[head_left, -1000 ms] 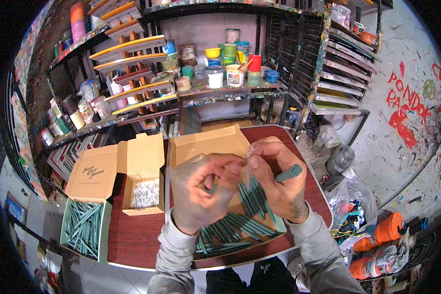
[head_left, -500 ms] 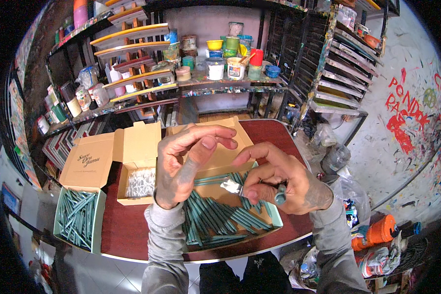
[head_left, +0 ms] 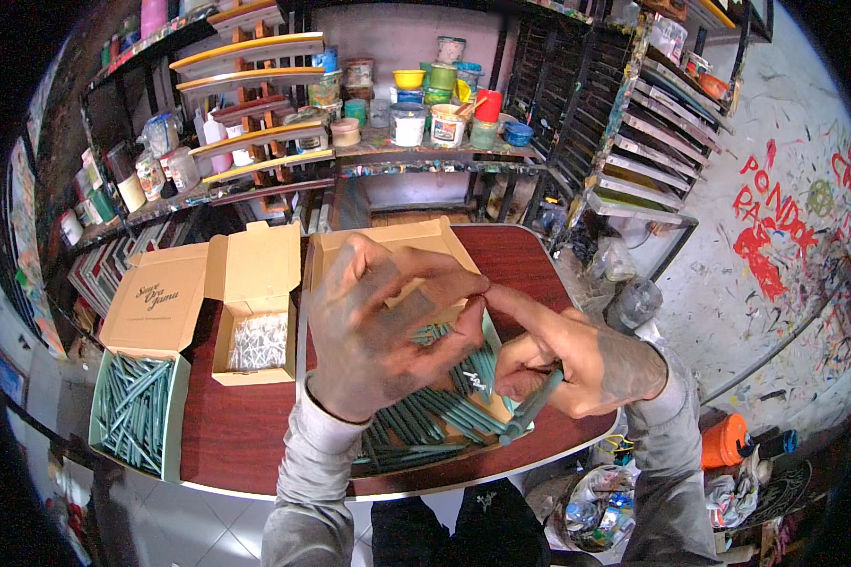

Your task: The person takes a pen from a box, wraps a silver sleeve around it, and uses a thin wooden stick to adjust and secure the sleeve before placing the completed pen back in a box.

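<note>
My left hand [head_left: 388, 331] hovers above an open cardboard box [head_left: 402, 248] filled with several teal sticks [head_left: 425, 416]. Its back faces me, and its curled fingers and thumb meet the outstretched forefinger of my right hand [head_left: 586, 364]. Whether the left fingers pinch anything is hidden. My right hand is closed around one teal stick [head_left: 531, 408], which points down and to the left over the box's near right corner. A small white piece [head_left: 473, 383] shows just below where the two hands meet.
A dark red round table [head_left: 246, 435] holds the boxes. A small open box of white bits [head_left: 258, 342] stands on the left, and a green box of teal sticks [head_left: 132, 416] sits at the left edge. Shelves with paint pots [head_left: 425, 104] stand behind.
The hands have come together: my left hand dropped and turned its back to me, covering the spot where a small white piece was held. The right hand kept its teal stick.
</note>
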`<state>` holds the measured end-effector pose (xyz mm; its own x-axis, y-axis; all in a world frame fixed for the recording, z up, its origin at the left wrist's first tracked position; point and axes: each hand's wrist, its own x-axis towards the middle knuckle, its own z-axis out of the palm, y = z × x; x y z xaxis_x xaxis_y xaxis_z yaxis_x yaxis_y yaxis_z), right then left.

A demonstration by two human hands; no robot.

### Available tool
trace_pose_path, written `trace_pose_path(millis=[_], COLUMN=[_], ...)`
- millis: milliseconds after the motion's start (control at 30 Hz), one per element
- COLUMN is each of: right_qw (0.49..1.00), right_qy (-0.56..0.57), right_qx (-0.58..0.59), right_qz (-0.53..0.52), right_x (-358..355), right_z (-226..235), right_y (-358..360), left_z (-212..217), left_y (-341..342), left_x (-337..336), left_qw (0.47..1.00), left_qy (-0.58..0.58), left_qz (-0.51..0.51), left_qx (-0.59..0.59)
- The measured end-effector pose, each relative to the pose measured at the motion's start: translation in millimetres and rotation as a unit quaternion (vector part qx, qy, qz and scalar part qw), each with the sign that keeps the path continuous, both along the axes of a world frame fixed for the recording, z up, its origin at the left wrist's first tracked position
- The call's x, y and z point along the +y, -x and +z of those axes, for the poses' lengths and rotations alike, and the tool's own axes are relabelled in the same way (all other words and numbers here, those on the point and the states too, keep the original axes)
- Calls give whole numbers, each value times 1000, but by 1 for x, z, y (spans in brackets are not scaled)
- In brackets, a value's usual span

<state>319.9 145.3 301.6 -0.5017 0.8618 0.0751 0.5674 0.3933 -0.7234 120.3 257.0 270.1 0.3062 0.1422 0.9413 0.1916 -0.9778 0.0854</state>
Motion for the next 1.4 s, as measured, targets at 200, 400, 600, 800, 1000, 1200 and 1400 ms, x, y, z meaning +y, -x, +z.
trace_pose_path(millis=[200,400,600,800,1000,1200,1400], right_qw=[998,997,967,954,954,970,982], right_qy=[-15,-54,-12,13,-2,-195,49], right_qx=[-58,-56,244,289,292,148,158], right_qz=[-7,-13,-69,-75,-67,-1,-93], right_x=[-3,12,50,57,43,-4,-130], right_z=[-1,-7,-36,-42,-45,-60,-89], right_y=[7,8,0,21,27,41,40], left_z=[0,5,10,-12,-8,-4,0], left_y=[4,11,21,-18,-15,11,85], left_x=[-8,13,19,6,-8,-66,-149], left_qw=[998,999,972,948,944,926,939], left_qy=[-38,35,151,246,284,307,280], left_qz=[48,-6,-177,-176,-163,-216,-170], left_qx=[5,4,-16,-101,-44,-28,-107])
